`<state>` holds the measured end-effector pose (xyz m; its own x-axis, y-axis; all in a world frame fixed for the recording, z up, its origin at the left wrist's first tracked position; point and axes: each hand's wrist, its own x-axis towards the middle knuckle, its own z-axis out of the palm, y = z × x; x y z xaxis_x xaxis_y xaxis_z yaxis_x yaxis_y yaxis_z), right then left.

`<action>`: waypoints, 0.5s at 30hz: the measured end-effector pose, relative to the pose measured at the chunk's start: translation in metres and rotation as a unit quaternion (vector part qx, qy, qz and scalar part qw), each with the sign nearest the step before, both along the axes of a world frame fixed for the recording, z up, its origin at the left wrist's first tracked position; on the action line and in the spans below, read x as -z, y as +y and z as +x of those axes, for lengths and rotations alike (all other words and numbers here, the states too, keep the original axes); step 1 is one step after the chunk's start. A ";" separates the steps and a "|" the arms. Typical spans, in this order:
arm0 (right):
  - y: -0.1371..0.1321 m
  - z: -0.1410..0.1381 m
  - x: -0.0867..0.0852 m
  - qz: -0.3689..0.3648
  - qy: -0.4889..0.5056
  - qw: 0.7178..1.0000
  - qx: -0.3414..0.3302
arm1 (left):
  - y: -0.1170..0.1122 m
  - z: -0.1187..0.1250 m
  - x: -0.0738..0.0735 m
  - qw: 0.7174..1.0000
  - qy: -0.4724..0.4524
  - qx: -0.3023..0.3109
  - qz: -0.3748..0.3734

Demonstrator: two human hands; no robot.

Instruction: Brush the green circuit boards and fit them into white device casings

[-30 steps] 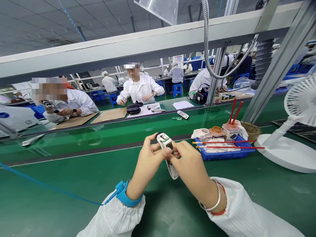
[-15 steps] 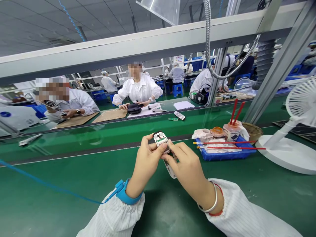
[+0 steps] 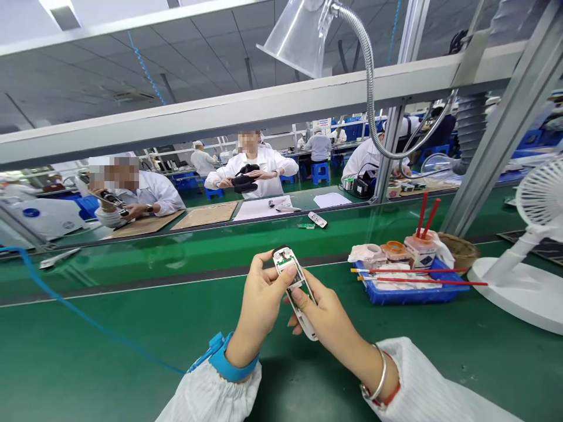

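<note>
Above the green bench I hold an opened, long white handheld device (image 3: pixel 299 282), tilted, with a green circuit board and white parts showing inside. My left hand (image 3: pixel 259 296) closes round its upper end, the thumb pressed on the inside near the board. From the other side my right hand (image 3: pixel 329 316) grips the lower half, thumb on the inner face and fingertips reaching behind it. Part of the board lies hidden under my thumbs. A blue wrist strap (image 3: pixel 235 363) with a cord circles my left wrist.
At right, a blue tray (image 3: pixel 409 298) carries red-handled brushes, jars and tissue beside a white fan (image 3: pixel 519 287). Ahead lie a similar white shell (image 3: pixel 317 219) and a small green board (image 3: pixel 306 225). A lamp (image 3: pixel 299 35) hangs overhead. Co-workers sit opposite.
My right thumb has shifted from the device's upper part to its lower half, and the right fingers now wrap behind it. The view has tilted upward. A co-worker opposite has lifted a black object.
</note>
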<state>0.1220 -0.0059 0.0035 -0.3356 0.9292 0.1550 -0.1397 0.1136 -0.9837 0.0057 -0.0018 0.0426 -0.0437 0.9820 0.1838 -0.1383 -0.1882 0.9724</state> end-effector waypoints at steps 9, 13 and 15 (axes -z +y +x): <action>-0.002 -0.002 0.008 -0.023 0.068 0.997 0.007 | 0.002 0.002 0.003 1.000 0.003 0.019 0.004; -0.002 -0.004 0.009 -0.030 0.071 0.997 0.013 | 0.003 0.003 0.007 1.000 -0.003 0.023 0.003; 0.002 -0.003 0.012 -0.047 0.062 0.997 0.020 | 0.006 0.005 0.013 1.000 -0.003 0.022 -0.009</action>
